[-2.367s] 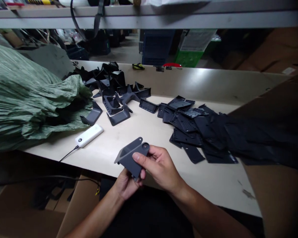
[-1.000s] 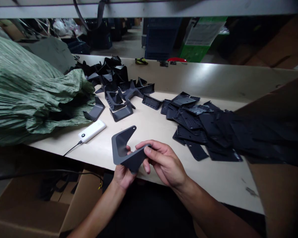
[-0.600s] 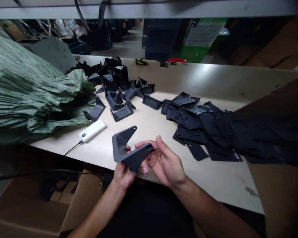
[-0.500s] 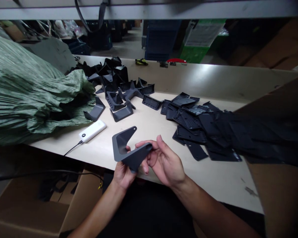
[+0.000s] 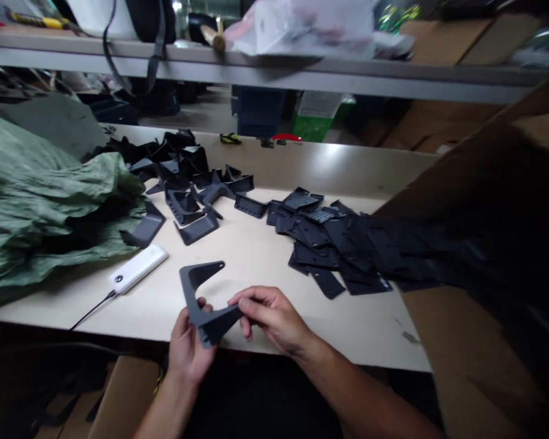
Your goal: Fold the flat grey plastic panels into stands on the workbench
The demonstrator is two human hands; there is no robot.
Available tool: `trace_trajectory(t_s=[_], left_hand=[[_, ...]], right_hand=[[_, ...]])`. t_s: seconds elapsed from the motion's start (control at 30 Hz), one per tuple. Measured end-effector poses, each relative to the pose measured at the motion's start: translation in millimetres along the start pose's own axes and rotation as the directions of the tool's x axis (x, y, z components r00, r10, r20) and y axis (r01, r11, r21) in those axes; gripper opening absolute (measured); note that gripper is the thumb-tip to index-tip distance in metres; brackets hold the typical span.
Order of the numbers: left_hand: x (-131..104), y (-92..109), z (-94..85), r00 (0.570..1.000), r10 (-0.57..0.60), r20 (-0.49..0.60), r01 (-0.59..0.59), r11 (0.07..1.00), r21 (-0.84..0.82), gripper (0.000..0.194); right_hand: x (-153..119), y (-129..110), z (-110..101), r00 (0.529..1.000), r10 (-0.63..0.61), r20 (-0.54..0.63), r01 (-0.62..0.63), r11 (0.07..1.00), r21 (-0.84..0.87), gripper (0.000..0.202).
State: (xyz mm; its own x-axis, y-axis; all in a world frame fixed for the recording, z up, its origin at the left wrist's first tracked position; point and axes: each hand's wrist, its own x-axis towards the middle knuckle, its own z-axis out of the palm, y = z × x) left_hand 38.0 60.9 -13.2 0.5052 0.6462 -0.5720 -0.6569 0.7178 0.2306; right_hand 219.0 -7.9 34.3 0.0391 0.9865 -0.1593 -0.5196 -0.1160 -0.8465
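A dark grey U-shaped plastic bracket (image 5: 193, 299) is held up over the table's near edge, with a small hole at the tip of its far arm. My left hand (image 5: 190, 344) grips its bent base from below. With thumb and fingers, my right hand (image 5: 272, 317) pinches the end of its near arm. Similar loose brackets (image 5: 199, 228) lie beyond, in a pile at the back left. Flat black plastic plates (image 5: 315, 244) are heaped to the right of my hands.
A white power bank (image 5: 139, 268) with a cable lies at the left, beside a green woven sack (image 5: 50, 201). Cardboard boxes stand below left (image 5: 123, 396) and at the right (image 5: 443, 341). A loaded shelf (image 5: 265, 70) crosses above the table.
The bracket has turned in my hands. My right thumb has closed down onto its near arm. The camera view has tilted up and shifted right, showing more of the shelf.
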Motion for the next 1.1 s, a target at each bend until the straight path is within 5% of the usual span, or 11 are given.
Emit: trace_trajectory(t_s=[0.17,0.27,0.33,0.4,0.47,0.6,0.7,0.83,0.93,1.1], left_hand=[[-9.0,18.9,8.0,0.992,0.064,0.113,-0.081,0.985,0.153,0.016],[-9.8,28.9,5.0,0.993,0.033,0.109,-0.051,0.984,0.170,0.022],[-10.7,32.5,-0.6,0.990,-0.048,0.136,0.026,0.987,0.158,0.030],[-14.3,32.7,-6.4,0.976,-0.124,0.177,0.097,0.983,0.155,0.037],[-22.0,29.6,-10.2,0.975,-0.143,0.172,0.115,0.980,0.162,0.041],[-44.8,17.1,-9.2,0.987,-0.099,0.126,0.062,0.962,0.266,0.040],[-60.5,3.5,-4.4,0.974,-0.153,0.167,0.075,0.913,0.401,0.033],[-75.0,-15.7,-1.5,0.958,-0.139,0.252,-0.002,0.872,0.489,0.031],[-84.1,-26.8,-5.9,0.952,-0.146,0.270,-0.014,0.858,0.513,0.034],[-102.7,-40.1,-17.1,0.949,-0.142,0.280,-0.033,0.842,0.539,0.032]], right_hand=[[-15.8,30.1,-4.9,0.989,0.146,0.004,-0.146,0.989,0.031,0.043],[-23.0,42.3,-6.1,0.980,0.196,0.043,-0.191,0.976,-0.102,0.048],[-23.3,40.6,-15.7,0.996,0.084,-0.037,-0.092,0.924,-0.371,0.041],[-20.9,27.6,-36.6,0.978,-0.168,-0.124,0.042,0.740,-0.672,0.031],[-18.9,3.6,-69.2,0.898,-0.411,-0.160,0.092,0.529,-0.844,0.027],[-29.8,-63.9,-155.2,0.689,-0.664,-0.289,-0.044,0.360,-0.932,0.043],[-50.4,-110.4,-218.5,0.532,-0.768,-0.357,-0.208,0.291,-0.934,0.051],[-71.3,-139.8,-279.5,0.396,-0.770,-0.500,-0.455,0.308,-0.836,0.063],[-73.7,-138.5,-303.0,0.415,-0.712,-0.566,-0.536,0.311,-0.785,0.053],[-67.9,-129.5,-312.8,0.470,-0.724,-0.505,-0.515,0.240,-0.823,0.043]])
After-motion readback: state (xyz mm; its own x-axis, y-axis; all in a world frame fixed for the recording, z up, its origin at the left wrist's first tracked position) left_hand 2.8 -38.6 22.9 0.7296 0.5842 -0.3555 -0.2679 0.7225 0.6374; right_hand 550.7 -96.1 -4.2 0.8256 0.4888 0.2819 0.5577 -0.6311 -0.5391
